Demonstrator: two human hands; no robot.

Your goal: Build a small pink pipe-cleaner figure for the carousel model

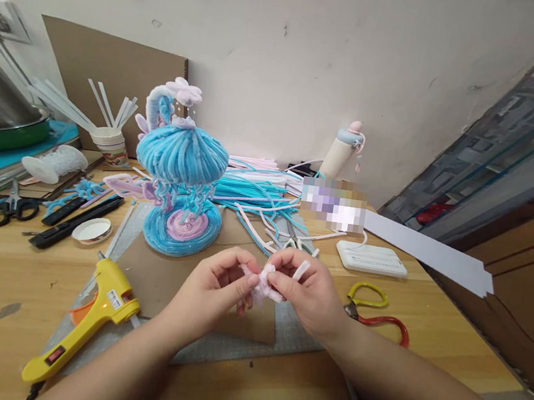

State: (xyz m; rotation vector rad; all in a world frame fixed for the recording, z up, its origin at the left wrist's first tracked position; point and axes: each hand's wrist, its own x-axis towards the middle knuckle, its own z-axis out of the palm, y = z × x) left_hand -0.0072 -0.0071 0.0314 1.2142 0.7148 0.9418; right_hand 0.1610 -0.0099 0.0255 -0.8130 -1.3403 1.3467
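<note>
Between my two hands is a small bent piece of pale pink pipe cleaner (264, 284). My left hand (223, 286) pinches its left side with thumb and forefinger. My right hand (304, 290) grips the other side, thumb pressed on top, and a short whitish strip (301, 270) sticks out from its fingers. How the pink piece is shaped is partly hidden by my fingers. Behind my hands stands a blue pipe cleaner jellyfish (183, 153) with a pink flower on top, on a round blue and pink base (182, 228).
A yellow glue gun (104, 316) lies at the left, near black scissors (13, 206) and a black utility knife (74, 220). Red and yellow handled pliers (380, 310) and a white power bank (371, 258) lie right. Blue pipe cleaners (253, 191), cardboard (152, 283) and a bottle (340, 154) are also there.
</note>
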